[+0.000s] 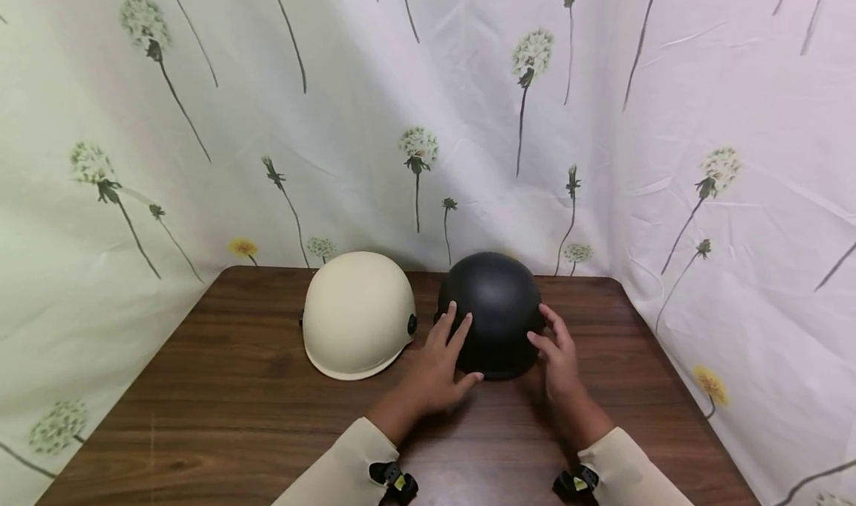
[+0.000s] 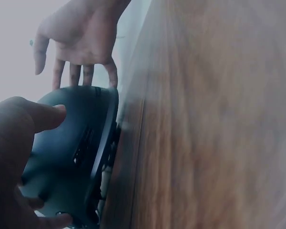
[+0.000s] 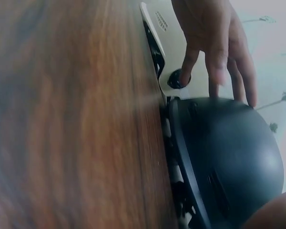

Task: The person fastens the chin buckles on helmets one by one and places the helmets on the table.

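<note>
A matte black helmet (image 1: 493, 302) rests dome up on the wooden table, between the two hands. My left hand (image 1: 433, 366) lies along its left side with fingers spread and fairly straight, the thumb near the front rim. At the opposite side is my right hand (image 1: 560, 359), its fingertips against the shell. The left wrist view has the left thumb (image 2: 47, 117) in front of the black shell and the right hand's fingertips at its far end. Straps under the rim (image 3: 186, 162) show in the right wrist view, while the palm sides are partly hidden.
A cream helmet (image 1: 357, 313) with a dark round side fitting (image 1: 412, 324) stands just left of the black one. Brown wood-grain table (image 1: 200, 387) runs up to a white flower-print cloth (image 1: 348, 119) behind and at both sides.
</note>
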The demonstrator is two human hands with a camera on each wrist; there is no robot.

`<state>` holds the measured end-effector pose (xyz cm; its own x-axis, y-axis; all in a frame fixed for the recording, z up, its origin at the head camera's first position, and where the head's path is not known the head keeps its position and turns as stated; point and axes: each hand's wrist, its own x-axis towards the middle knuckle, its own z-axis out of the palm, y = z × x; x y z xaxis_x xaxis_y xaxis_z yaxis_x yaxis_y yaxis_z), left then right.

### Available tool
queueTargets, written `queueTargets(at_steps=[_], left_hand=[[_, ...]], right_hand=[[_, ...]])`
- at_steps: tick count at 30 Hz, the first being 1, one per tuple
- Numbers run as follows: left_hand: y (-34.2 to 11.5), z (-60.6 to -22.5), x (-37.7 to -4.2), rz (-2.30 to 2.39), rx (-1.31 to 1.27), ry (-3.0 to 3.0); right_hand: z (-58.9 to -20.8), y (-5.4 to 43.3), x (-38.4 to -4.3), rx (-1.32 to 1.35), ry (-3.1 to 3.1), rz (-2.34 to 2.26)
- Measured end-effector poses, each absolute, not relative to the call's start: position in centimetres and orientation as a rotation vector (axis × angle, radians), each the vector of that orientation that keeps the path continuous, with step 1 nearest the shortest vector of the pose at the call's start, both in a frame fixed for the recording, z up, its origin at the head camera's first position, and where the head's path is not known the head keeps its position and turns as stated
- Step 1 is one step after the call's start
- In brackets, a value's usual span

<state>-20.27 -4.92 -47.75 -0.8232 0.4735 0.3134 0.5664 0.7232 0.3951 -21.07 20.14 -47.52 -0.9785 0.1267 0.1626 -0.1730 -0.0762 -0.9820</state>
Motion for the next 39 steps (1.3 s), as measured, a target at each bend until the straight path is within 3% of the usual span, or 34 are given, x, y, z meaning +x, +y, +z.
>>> queueTargets(at_steps=[14,39], left_hand=[[-2.2,-47.9,-18.0,-0.937,-0.808,-2.615],[-0.4,-47.5,-15.7,-0.941,-0.587,-2.338]], right_hand=[[-46.3,19.2,-19.8,-0.152,-1.640,2.027],[-43.6,18.1,-17.7,0.374,-1.768,1.510]])
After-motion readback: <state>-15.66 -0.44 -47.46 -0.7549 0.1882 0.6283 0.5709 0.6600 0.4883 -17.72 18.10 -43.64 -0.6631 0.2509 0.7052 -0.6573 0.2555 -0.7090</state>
